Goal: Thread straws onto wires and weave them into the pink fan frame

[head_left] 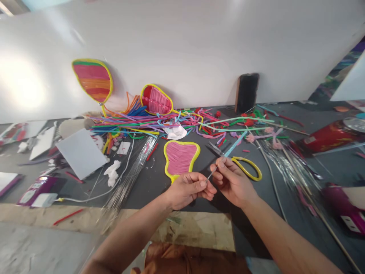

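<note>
Both hands are at a thin wire (211, 176) in the middle of the desk. My left hand (189, 190) pinches its lower end between thumb and fingers. Higher up, my right hand (234, 180) is closed on it with the fingertips. Beyond the right fingers the wire carries a light blue pipe cleaner wrapping (236, 144) that slants up and away. Behind my left hand lies a pink panel with a yellow pipe cleaner rim (179, 158), its lower tip partly covered. Scissors with yellow handles (258, 173) lie behind my right hand, partly hidden by it.
Loose pipe cleaners (122, 123) pile along the wall. Two yellow-rimmed pieces (95, 83) lean there, and a phone (246, 93) stands upright. Bundles of thin wire (128, 177) lie on both sides. A red can (333, 135) and a purple power strip (346, 209) are at right.
</note>
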### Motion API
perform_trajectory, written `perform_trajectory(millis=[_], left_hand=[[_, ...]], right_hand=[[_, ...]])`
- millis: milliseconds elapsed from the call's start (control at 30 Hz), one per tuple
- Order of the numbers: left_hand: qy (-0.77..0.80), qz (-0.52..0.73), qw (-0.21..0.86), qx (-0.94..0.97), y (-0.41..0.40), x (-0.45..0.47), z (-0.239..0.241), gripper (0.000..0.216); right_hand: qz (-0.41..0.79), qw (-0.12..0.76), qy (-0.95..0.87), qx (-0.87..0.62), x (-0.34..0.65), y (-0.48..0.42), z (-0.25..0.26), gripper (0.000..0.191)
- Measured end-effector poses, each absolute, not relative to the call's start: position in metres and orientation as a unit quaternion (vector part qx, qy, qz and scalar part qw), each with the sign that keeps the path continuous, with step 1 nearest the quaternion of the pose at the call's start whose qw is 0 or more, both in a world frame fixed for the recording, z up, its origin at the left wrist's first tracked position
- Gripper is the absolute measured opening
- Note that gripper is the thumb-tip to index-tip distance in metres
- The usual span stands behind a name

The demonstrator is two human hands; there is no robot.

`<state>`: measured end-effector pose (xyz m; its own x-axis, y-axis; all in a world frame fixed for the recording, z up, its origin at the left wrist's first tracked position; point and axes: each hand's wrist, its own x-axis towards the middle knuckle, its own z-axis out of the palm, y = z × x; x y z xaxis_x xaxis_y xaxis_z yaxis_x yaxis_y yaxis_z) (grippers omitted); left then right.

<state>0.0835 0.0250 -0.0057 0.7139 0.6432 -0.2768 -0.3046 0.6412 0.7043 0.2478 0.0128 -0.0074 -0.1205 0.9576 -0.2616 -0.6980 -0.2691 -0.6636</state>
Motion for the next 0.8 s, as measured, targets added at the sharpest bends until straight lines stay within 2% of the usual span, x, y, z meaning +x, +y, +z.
perform_trajectory(millis=[133,200,267,367,467,567,633,700,800], left_hand=[[0.278,0.26,0.808,0.449,0.026,0.082,-0.001,0.032],[0.329,0.292,0.704,0.557,0.026,0.079,0.004,0.032],[0.362,0.349,0.553,0.665,0.026,0.075,0.01,0.026],[0.316,0.37,0.354,0.799,0.024,0.068,0.019,0.018],[0.242,0.317,0.27,0.876,0.02,0.065,0.029,0.025],[0.244,0.321,0.27,0.874,0.015,0.068,0.039,0.024],[0.322,0.343,0.315,0.824,0.012,0.072,0.042,0.015],[0.419,0.323,0.407,0.745,0.012,0.077,0.041,0.011],[0.465,0.234,0.581,0.626,0.016,0.081,0.035,0.021]], right_hand=[[0.74,0.552,-0.2,-0.327,0.248,0.013,-0.005,0.021],[0.747,0.547,-0.194,-0.325,0.248,0.012,-0.003,0.022],[0.76,0.537,-0.187,-0.314,0.246,0.01,-0.002,0.023],[0.789,0.511,-0.181,-0.288,0.243,0.007,-0.001,0.024],[0.807,0.49,-0.196,-0.264,0.24,0.003,0.0,0.025],[0.804,0.493,-0.218,-0.25,0.241,0.003,0.002,0.026],[0.79,0.509,-0.23,-0.254,0.244,0.005,0.003,0.026],[0.767,0.525,-0.256,-0.265,0.248,0.007,0.002,0.025],[0.721,0.532,-0.333,-0.294,0.25,0.009,0.0,0.022]])
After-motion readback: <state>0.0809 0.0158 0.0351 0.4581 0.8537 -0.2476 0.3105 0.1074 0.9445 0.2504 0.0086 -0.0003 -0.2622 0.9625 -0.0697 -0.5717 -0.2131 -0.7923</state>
